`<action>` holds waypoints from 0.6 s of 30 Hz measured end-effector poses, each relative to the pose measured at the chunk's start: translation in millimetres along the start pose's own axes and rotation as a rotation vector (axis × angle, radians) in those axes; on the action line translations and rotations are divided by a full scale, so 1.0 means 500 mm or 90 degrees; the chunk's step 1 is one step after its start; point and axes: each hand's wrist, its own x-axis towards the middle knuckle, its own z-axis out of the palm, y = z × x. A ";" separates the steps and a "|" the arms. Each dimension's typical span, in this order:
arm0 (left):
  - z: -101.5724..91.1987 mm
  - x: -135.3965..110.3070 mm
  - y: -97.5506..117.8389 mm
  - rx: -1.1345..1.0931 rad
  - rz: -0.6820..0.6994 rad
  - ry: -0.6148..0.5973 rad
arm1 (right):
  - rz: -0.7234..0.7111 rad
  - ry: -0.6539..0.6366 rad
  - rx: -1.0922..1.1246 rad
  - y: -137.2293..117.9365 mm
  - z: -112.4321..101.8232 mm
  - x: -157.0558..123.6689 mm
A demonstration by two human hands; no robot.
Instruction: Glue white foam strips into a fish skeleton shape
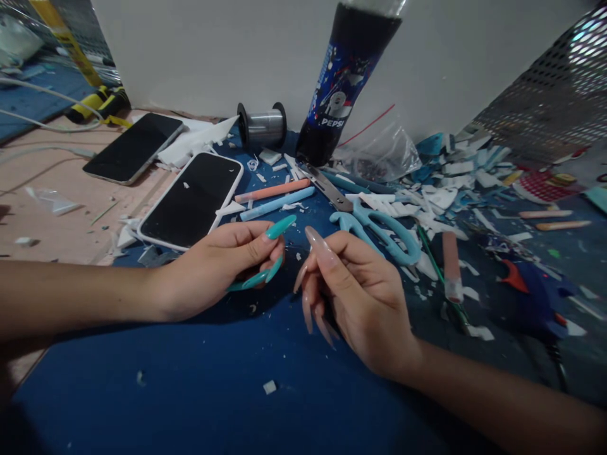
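Note:
My left hand [222, 265], with long teal nails, rests on the blue mat [199, 379] with its fingers curled in and the thumb pointing right. My right hand [360, 297], with long pale nails, sits just to its right. Its fingers are bent downward and its thumb and forefinger are drawn together towards the left thumb. Whatever lies between the fingers of either hand is too small or too hidden to make out. Teal-handled scissors [374, 221] lie just beyond my right hand.
Two phones [192, 199] [135, 146] lie face up at the back left. A Pepsi bottle [344, 82], a wire spool [263, 125], a plastic bag [379, 155], coloured sticks [272, 189] and white scraps [441, 189] crowd the back. A glue gun [526, 291] lies at the right.

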 end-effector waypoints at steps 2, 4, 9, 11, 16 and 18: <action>0.000 0.000 0.000 -0.006 -0.001 -0.002 | -0.001 -0.002 0.001 0.000 0.000 0.000; -0.001 0.001 0.000 -0.014 -0.003 -0.007 | -0.003 -0.001 0.002 -0.001 0.001 0.000; 0.001 0.002 0.000 -0.026 -0.004 -0.015 | -0.007 -0.004 0.000 -0.001 0.000 0.000; 0.001 0.002 0.000 -0.025 0.002 -0.013 | 0.000 -0.009 0.002 -0.001 -0.001 0.000; 0.001 0.001 0.000 -0.023 0.007 -0.012 | 0.001 -0.015 0.013 -0.002 -0.001 0.001; 0.002 0.001 0.000 -0.025 0.007 -0.011 | 0.001 -0.017 0.015 -0.003 0.000 0.002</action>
